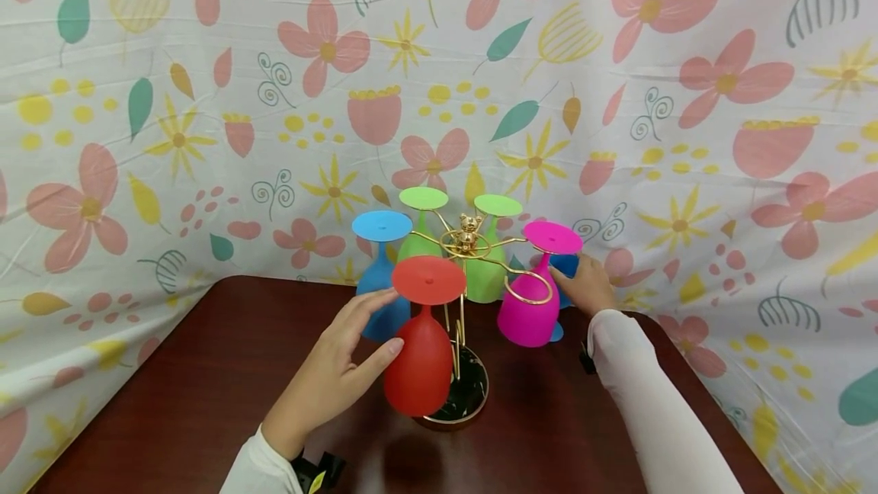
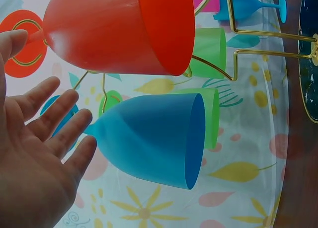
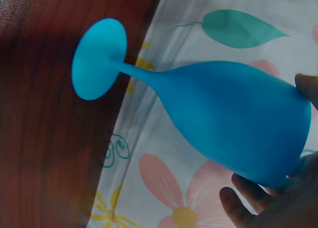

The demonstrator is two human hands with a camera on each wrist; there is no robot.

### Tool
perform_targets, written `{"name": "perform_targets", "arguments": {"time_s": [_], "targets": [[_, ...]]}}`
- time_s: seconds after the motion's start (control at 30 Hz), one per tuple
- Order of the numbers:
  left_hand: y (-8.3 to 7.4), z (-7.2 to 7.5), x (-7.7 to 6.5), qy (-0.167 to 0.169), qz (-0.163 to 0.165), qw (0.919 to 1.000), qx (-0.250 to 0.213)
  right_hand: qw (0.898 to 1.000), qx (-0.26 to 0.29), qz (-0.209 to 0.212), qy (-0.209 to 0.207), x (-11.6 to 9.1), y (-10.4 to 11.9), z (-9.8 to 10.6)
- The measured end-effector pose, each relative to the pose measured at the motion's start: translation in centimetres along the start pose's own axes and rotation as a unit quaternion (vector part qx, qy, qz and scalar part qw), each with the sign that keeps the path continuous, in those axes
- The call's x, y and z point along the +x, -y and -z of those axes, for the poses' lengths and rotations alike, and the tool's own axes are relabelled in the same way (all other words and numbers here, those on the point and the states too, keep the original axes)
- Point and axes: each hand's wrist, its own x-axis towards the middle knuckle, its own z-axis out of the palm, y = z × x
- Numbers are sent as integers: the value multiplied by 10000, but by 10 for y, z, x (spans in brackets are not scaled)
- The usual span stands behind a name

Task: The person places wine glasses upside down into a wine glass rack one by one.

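Note:
A gold wire rack (image 1: pixel 461 322) holds several plastic goblets upside down by their feet. Hanging at the front is a red goblet (image 1: pixel 420 360); my left hand (image 1: pixel 336 372) is beside it with spread, fairly straight fingers, and cannot tell whether a fingertip touches it. At the right, my right hand (image 1: pixel 586 284) grips a second blue goblet (image 3: pixel 233 114) round the rim of its bowl, foot downward. A magenta goblet (image 1: pixel 528 311) on the rack partly hides this one in the head view. Another blue goblet (image 2: pixel 149 138) hangs behind the left fingers.
Two green goblets (image 1: pixel 485 273) hang at the back of the rack around a small gold bear (image 1: pixel 469 227). The rack's round dark base (image 1: pixel 469 387) stands on a dark wooden table (image 1: pixel 226 372). A flowered cloth (image 1: pixel 439 113) hangs behind.

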Motion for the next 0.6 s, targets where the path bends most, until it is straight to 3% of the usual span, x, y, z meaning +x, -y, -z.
{"name": "perform_targets", "arguments": {"time_s": [0.37, 0.6], "targets": [[-1, 0, 0, 132, 1, 9999, -12, 9996, 52, 32, -266, -15, -9, 6], [-1, -1, 0, 117, -93, 9999, 15, 9996, -88, 172, 189, -34, -12, 27]]}}
